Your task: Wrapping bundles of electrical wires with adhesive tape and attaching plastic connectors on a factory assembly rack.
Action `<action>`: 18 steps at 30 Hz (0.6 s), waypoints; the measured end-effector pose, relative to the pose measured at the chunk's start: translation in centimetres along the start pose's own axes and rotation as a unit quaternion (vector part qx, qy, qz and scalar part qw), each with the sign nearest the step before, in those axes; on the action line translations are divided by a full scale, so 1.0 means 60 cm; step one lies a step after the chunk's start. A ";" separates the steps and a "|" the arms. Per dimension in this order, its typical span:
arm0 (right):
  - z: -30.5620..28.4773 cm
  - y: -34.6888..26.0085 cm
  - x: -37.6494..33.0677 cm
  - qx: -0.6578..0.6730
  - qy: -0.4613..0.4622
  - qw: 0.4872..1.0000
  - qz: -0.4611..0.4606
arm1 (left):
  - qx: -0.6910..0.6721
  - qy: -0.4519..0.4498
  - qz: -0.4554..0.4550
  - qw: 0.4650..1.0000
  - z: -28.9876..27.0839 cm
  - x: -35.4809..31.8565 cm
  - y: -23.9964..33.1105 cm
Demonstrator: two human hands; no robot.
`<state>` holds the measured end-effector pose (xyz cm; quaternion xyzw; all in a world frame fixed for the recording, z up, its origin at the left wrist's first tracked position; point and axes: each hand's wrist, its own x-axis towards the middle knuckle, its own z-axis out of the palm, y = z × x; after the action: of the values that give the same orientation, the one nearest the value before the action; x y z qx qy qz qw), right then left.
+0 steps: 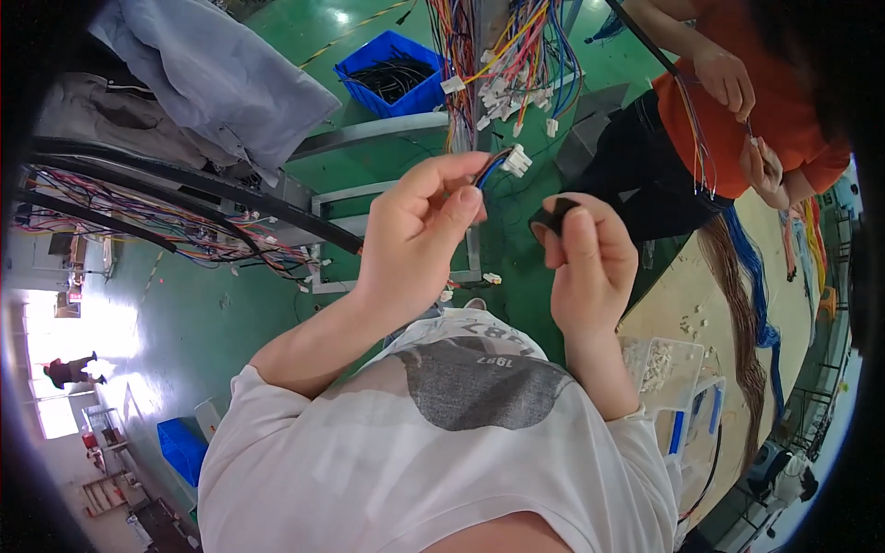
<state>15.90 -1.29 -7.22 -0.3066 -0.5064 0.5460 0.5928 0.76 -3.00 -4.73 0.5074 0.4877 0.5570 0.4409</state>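
Note:
Between the thumb and fingers of my left hand (419, 221) is a short bundle of blue and dark wires (492, 169). A white plug connector (516, 161) sits at the upper end of that bundle. My right hand (592, 263) is closed around a roll of black tape (553, 217), a little to the right of the wires and apart from them. Both hands are raised in front of my chest. Part of the wire bundle is hidden behind my left fingers.
Colourful wires with white connectors (516, 88) hang ahead. A blue bin (392, 46) holds black pieces. A black-sleeved harness (203, 189) runs along the left. At right, a co-worker in an orange shirt (784, 83) handles wires beside a wooden table (673, 286) with a clear plastic box (678, 355).

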 end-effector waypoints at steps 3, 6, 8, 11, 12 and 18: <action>0.018 -0.011 0.002 -0.154 -0.040 0.979 -0.127 | -0.012 -0.022 -0.030 0.999 0.007 -0.005 0.014; 0.024 0.000 0.016 -0.198 -0.068 0.947 -0.245 | -0.023 -0.046 -0.024 0.998 0.010 -0.010 0.015; 0.027 0.002 0.016 -0.205 -0.062 0.946 -0.244 | -0.030 -0.054 -0.010 0.998 0.010 -0.011 0.014; 0.028 0.007 0.016 -0.219 -0.064 0.940 -0.252 | -0.051 -0.049 -0.007 0.997 0.010 -0.011 0.014; 0.028 0.008 0.016 -0.226 -0.069 0.935 -0.263 | -0.052 -0.056 -0.005 0.997 0.008 -0.011 0.014; 0.032 0.006 0.009 -0.199 -0.036 0.962 -0.186 | -0.070 -0.075 0.020 0.995 0.012 -0.011 0.018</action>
<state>13.93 -1.07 -6.84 -0.2986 -0.6738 0.3248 0.5927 1.52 -3.72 -3.76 0.5253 0.4030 0.5592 0.4990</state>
